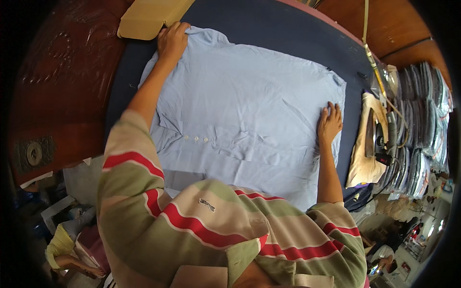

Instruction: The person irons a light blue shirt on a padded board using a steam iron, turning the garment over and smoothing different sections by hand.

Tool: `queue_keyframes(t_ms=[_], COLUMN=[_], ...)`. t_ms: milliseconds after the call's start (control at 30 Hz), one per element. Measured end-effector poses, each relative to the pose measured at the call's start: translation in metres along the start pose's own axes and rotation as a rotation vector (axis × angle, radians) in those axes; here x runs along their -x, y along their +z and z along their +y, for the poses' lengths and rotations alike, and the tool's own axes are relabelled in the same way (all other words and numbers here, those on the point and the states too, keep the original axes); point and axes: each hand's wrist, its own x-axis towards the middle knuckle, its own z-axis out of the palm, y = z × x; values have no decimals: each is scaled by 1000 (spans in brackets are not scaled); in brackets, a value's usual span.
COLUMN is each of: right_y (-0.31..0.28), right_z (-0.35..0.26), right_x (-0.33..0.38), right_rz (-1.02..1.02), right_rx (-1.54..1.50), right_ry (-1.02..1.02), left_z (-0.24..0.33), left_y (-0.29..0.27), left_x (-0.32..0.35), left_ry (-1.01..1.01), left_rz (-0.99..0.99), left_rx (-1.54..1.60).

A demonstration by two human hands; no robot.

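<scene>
Where a dark table [259, 24] fills the middle of the scene, a pale blue shirt [249, 91] lies across it, its near edge hidden by the person's striped top [211, 225]. The spreading looks mostly done: the cloth is laid out broad and unfolded. Smoothing seems unfinished, since soft wrinkles cross the middle and right, and the fabric bunches near the left around the button opening. The shirt looks thin and plain, its far left corner loosely rumpled.

On the right, beyond the table's edge, stand stacks of dark bagged garments [418, 110]. At the far left, a tan cardboard box [156, 19] sits just beside the shirt. An iron [370, 134] rests on a cream cloth [357, 165] at the right.

The left hand [174, 41] is at the shirt's far left corner, fingers bent over the edge; whether they pinch it, I cannot tell. The right hand [330, 124] lies on the shirt's right side, fingers extended and slightly apart, gripping nothing. Smallest are three pale buttons [196, 138], near and left.
</scene>
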Motion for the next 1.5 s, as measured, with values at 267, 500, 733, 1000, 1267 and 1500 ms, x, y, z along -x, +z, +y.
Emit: queue_keyframes(t_ms=[267, 500, 733, 1000, 1267, 1500], right_y=[-2, 1, -8, -6, 45, 68], right_z=[7, 9, 0, 16, 32, 67], right_x=[3, 0, 0, -16, -135, -195], right_rz=[-6, 15, 7, -107, 47, 75], right_rx=[-3, -10, -56, -87, 39, 177], right_ry=[-20, -28, -6, 70, -34, -102], left_z=[42, 19, -13, -27, 59, 57], left_y=[-66, -36, -37, -22, 36, 77], left_x=[166, 57, 7, -19, 13, -8], left_ry=[111, -158, 30, 18, 362, 236], left_rz=[85, -335, -452, 121, -93, -245], left_rx=[77, -103, -128, -108, -50, -34])
